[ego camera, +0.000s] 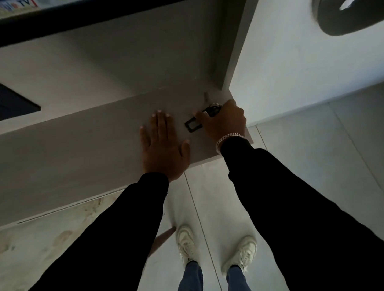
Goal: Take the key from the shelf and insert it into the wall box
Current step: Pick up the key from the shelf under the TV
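Note:
A metal key [206, 98] on a ring with a black rectangular tag [192, 124] lies near the right end of the grey shelf [88, 150]. My right hand [224, 122], with a silver bracelet on its wrist, has its fingers closed around the ring and the dark head of the key, and the blade pokes out beyond the fingers. Just left of the tag, my left hand [163, 146] rests flat on the shelf, palm down, fingers spread, holding nothing. No wall box shows in the head view.
A black flat device [6, 102] lies on the shelf at far left. A dark TV edge with a sticker [9, 7] runs along the top. A white wall [304, 59] stands to the right, with a dark rounded object [352, 10] above. Tiled floor lies below.

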`<state>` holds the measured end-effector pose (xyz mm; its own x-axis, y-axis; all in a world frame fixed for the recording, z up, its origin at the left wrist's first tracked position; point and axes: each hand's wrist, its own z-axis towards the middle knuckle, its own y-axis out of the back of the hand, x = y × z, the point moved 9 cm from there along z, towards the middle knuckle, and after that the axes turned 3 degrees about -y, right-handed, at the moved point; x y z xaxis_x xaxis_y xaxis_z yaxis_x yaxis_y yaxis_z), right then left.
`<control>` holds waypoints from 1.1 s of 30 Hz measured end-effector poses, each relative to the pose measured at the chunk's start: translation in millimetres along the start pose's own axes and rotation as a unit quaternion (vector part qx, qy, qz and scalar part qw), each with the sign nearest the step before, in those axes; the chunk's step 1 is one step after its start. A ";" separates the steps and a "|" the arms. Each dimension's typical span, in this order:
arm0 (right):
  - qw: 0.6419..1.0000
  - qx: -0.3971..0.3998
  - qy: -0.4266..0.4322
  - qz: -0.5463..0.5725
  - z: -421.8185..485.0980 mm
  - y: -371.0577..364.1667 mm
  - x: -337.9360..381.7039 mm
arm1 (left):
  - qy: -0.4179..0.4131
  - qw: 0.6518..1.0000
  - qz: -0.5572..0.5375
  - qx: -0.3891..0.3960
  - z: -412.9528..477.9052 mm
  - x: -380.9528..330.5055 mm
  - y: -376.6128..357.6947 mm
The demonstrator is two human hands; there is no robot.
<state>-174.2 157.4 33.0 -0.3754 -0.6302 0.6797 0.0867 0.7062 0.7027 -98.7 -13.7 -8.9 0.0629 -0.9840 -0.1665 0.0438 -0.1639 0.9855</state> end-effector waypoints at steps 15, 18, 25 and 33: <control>0.952 0.140 -0.118 0.245 -4.6 16.2 -56.4 | 0.002 1.000 -0.006 0.019 0.0 0.8 0.9; 0.910 0.175 -0.153 0.342 -17.0 25.7 -61.8 | -0.001 1.000 -0.002 0.018 0.0 -0.1 1.7; 0.862 0.213 -0.172 0.427 -57.5 66.9 -78.8 | -0.046 0.998 -0.005 0.050 -4.4 -9.9 1.3; 0.847 0.212 -0.127 0.471 -113.8 137.1 -108.1 | -0.195 0.974 -0.011 0.114 -31.4 -56.1 -1.9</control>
<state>-16.7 285.6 79.7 -0.5154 0.3294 0.7911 0.1387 0.9431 -0.3023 -70.9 44.0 -2.5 -0.3219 -0.9241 -0.2062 -0.1836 -0.1527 0.9711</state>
